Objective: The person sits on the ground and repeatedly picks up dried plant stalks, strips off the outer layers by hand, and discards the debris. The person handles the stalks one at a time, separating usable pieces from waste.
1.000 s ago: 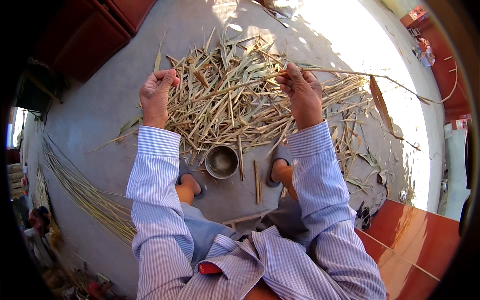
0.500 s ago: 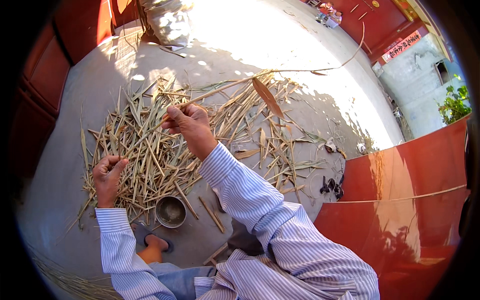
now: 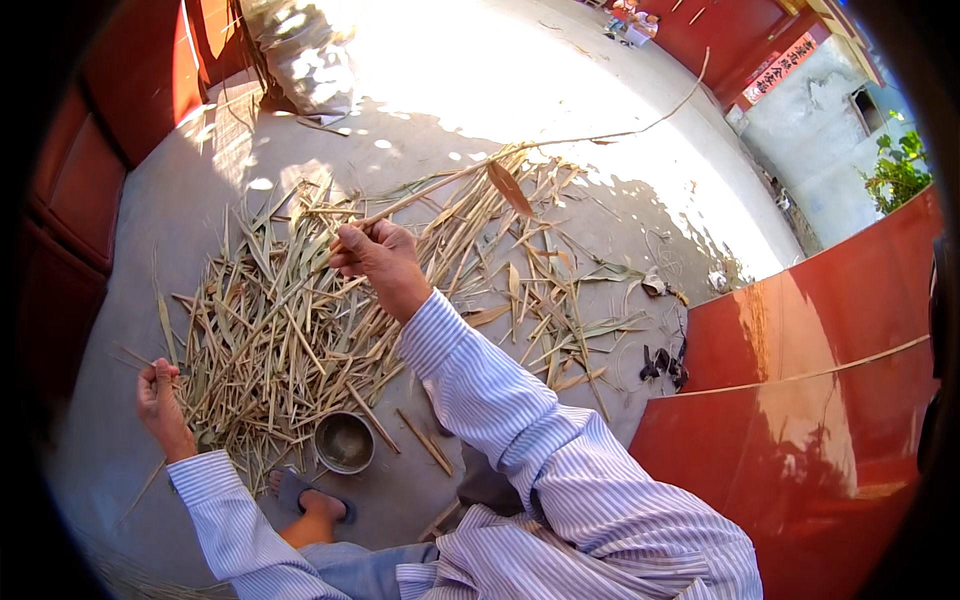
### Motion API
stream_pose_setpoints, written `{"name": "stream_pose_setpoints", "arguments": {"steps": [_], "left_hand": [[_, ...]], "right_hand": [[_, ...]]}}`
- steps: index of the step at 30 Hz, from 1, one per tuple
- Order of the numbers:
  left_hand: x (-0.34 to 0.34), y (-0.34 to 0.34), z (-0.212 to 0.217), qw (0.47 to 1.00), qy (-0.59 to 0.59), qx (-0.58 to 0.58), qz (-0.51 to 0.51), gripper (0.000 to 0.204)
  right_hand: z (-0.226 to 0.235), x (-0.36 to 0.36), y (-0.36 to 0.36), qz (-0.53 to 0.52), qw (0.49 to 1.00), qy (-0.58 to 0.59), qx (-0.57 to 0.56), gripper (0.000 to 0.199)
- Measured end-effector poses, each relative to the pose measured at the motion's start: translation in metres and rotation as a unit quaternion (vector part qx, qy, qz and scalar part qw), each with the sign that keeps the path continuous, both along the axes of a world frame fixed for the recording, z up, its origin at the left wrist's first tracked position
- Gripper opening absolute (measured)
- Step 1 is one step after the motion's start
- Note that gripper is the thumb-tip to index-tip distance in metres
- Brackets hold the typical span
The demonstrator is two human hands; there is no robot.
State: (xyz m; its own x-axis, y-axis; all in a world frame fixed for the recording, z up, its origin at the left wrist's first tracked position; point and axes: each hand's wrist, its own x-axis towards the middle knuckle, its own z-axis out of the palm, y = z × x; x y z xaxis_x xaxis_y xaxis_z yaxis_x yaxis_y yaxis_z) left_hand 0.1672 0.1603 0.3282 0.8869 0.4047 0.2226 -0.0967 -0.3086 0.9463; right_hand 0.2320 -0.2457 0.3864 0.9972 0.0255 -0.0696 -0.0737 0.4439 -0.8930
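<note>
Grey concrete floor [image 3: 120,470] lies under everything. Nearest, a small metal bowl [image 3: 344,441] sits right of the left hand [image 3: 160,405], whose fingers curl shut around a thin strip. Beyond them spreads a heap of dry bamboo strips [image 3: 290,330]. Farther out, the right hand [image 3: 378,258] pinches a long bamboo stem [image 3: 520,152] between closed fingers; it runs away up-right.
</note>
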Motion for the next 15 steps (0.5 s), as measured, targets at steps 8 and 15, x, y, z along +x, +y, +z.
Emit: {"name": "stream_pose_setpoints", "arguments": {"steps": [8,15], "left_hand": [[-0.009,-0.108,0.059,0.889,-0.066,0.419,-0.174,0.028],[-0.013,-0.077,0.042,0.889,-0.015,0.436,-0.14,0.017]], "right_hand": [[-0.006,-0.011,0.018,0.033,0.999,-0.005,-0.004,0.025],[0.002,-0.001,-0.003,0.001,1.0,0.015,-0.01,0.021]]}}
